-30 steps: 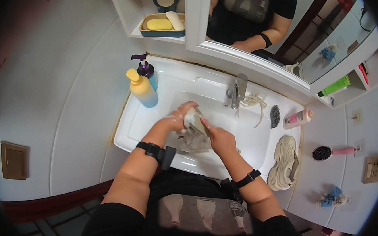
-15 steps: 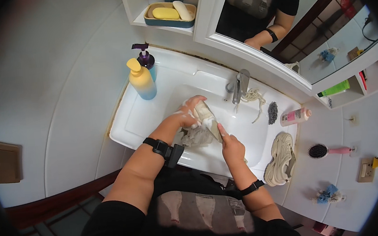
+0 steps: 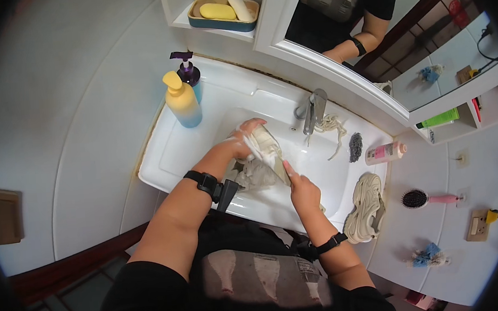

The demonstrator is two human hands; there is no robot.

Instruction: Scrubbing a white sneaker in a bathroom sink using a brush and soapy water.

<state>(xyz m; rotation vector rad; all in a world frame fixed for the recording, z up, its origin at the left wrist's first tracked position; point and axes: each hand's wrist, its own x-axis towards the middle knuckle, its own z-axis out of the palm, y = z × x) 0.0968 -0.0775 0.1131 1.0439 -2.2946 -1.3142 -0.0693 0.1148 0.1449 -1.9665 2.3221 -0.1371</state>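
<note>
Over the white sink basin, my left hand, streaked with suds, is closed around a foamy off-white shoe. My right hand grips a pale-handled brush, its index finger stretched along the handle. The brush lies against the shoe; its bristles are hidden. Below my left hand, a wet greyish mass sits in the basin, and I cannot tell whether it is cloth or part of the shoe. A second off-white shoe rests on the sink's right rim.
A faucet rises behind the basin, with off-white shoelaces, a grey scouring pad and a pink-white bottle to its right. Yellow-blue and purple-topped pump bottles stand at the left. A mirror cabinet overhangs the back.
The left hand and the shoe have shifted slightly up and left, and the shoe looks turned a little. The brush stays against it. The whole view has moved slightly.
</note>
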